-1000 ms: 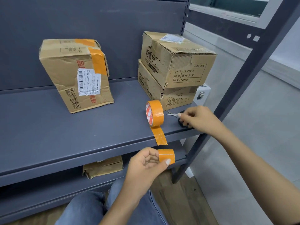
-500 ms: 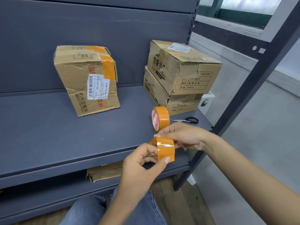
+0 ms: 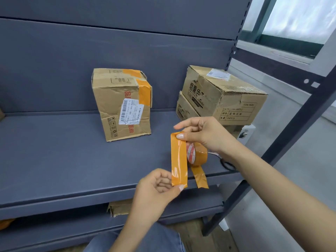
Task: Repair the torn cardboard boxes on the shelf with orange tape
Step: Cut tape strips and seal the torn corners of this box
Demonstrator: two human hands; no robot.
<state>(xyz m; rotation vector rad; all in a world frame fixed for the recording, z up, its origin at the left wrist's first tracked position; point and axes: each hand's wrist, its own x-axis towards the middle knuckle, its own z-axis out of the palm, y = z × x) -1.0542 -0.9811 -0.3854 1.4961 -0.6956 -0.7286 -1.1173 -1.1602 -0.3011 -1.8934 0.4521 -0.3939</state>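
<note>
While both hands pinch its ends, the tape strip (image 3: 179,160) stands upright.

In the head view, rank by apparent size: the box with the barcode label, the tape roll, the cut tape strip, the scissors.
1. Box with the barcode label, clearly largest.
2. Cut tape strip and tape roll: similar; the strip is nearer the camera, so unranked.
3. Scissors: mostly hidden behind the right forearm, so smallest only as seen.

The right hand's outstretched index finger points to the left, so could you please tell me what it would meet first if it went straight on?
Probably the taped cardboard box, though the right hand may pass in front of it; depth is unclear.
</note>
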